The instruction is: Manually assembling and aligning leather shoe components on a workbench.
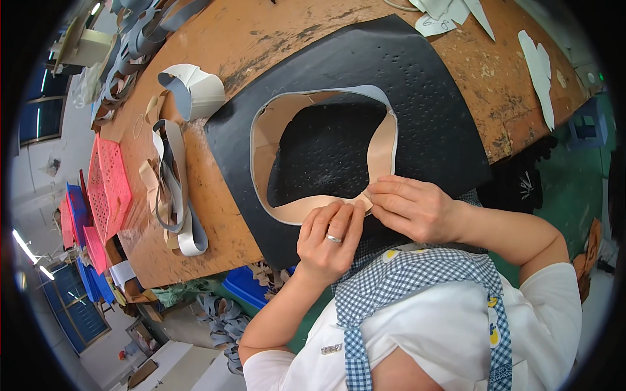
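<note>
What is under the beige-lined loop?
The black mat, its pitted surface showing through the loop's opening. The mat covers the table there; what lies beneath the loop's wall, left hand and right hand cannot be seen.

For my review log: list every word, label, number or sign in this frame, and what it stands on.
White paper piece at the table's far edge: dark handwritten marks, not transcribed here.
White shirt: small dark print on the chest, too small to read.
Black mat: faint pale marks at its upper left, too faint to tell whether they are writing.
Beige-lined band: no lettering visible.
</note>
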### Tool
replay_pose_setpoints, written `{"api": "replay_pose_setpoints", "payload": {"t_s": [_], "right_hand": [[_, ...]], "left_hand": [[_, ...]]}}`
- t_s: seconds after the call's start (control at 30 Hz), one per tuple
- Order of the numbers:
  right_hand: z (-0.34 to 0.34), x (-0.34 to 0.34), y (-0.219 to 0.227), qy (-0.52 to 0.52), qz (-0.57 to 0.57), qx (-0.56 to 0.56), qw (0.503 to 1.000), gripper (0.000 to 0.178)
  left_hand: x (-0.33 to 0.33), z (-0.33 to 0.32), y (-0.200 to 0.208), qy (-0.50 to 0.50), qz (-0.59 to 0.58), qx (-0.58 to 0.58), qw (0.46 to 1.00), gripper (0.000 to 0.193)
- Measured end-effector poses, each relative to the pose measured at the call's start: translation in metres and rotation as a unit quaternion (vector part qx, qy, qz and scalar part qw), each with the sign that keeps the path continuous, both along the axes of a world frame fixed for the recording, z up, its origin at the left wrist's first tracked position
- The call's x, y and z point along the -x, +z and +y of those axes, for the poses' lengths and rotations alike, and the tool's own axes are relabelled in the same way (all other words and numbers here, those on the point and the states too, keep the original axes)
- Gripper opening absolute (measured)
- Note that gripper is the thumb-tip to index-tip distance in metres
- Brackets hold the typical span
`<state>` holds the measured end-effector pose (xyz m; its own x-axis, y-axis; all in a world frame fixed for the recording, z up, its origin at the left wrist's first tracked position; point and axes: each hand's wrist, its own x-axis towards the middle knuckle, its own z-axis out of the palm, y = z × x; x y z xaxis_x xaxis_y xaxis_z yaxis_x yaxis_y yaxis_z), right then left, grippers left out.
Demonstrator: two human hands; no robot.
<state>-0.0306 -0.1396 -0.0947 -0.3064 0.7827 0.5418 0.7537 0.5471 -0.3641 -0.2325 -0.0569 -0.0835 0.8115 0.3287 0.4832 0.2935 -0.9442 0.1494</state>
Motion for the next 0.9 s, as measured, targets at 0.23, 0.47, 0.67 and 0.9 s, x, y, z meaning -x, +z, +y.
{"api": "replay_pose_setpoints", "payload": {"t_s": [0.23,0.47,0.67,0.9], "right_hand": [[0.0,0.0,0.001,-0.002,0.0,-0.002,1.0,0.026],[0.001,-0.006,0.003,-0.026,0.143,0.079,0.986,0.023],[0.003,-0.007,0.004,-0.031,0.177,0.115,0.977,0.03],[0.002,0.001,0.0,-0.023,0.079,0.058,0.995,0.026]], "left_hand": [[-0.001,0.0,0.001,-0.005,0.003,0.003,1.0,0.037],[-0.001,0.004,0.002,-0.031,0.031,-0.006,0.999,0.035],[0.003,0.006,0.003,-0.06,0.053,-0.017,0.997,0.035],[0.003,-0.013,0.0,-0.059,0.094,-0.039,0.993,0.033]]}}
